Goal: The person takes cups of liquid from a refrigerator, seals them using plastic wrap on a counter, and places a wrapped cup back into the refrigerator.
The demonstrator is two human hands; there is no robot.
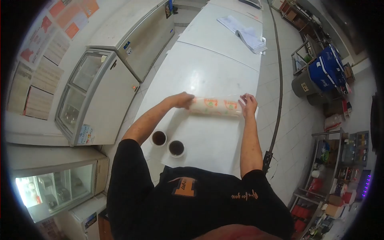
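A long, whitish cylinder in clear plastic with orange and green print [216, 106] lies across the white table in front of me; it looks like a sleeve of stacked cups or a roll of film, I cannot tell which. My left hand [182, 101] is closed around its left end. At the right end, my right hand [249, 105] has its fingers bent and pinched on the clear plastic. Nearer my body stand two white cups of dark liquid, the left cup [159, 138] and the right cup [176, 148], close together and upright.
The white table [208, 68] runs away from me, with papers [244, 34] towards its far right. Chest freezers [104, 84] and a lit glass-door fridge [60, 188] line the left. A bin [306, 84], a blue bag [328, 66] and loaded shelves [324, 172] stand right.
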